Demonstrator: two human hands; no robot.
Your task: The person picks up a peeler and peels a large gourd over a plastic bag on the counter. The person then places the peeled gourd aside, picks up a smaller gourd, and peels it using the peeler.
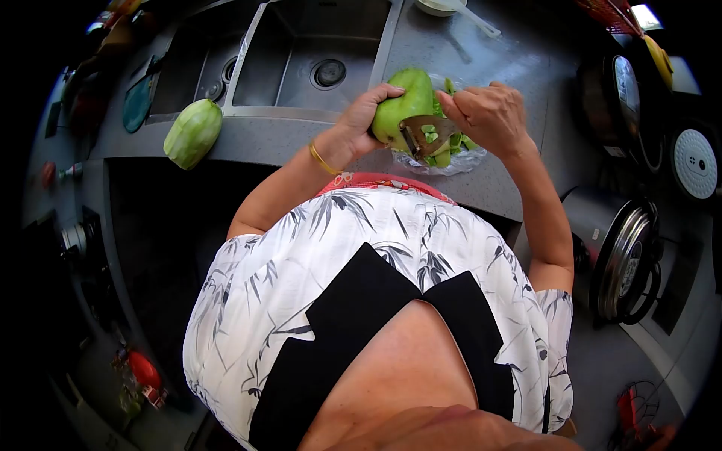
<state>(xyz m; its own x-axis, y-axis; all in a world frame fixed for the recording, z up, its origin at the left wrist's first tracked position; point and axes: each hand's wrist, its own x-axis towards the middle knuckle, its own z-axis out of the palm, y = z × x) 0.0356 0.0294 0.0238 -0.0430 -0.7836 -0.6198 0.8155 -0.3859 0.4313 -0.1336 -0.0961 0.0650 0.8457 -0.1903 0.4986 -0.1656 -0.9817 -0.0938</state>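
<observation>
The left grip [365,119] clasps 1 smooth, rounded, bright-green gourd [401,104] while the right grip [489,114] clenches a peeler [417,125].

Hands [487,119] hold a green gourd [401,111] and peeler [423,135] above peelings; a peeled gourd [193,134] rests on the counter [297,144].

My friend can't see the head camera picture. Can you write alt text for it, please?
A person's left hand holds a green gourd over a counter while their right hand holds a metal peeler against it. Green peelings lie on a clear plastic bag below. A paler gourd rests at the counter's edge, near a double sink.
</observation>
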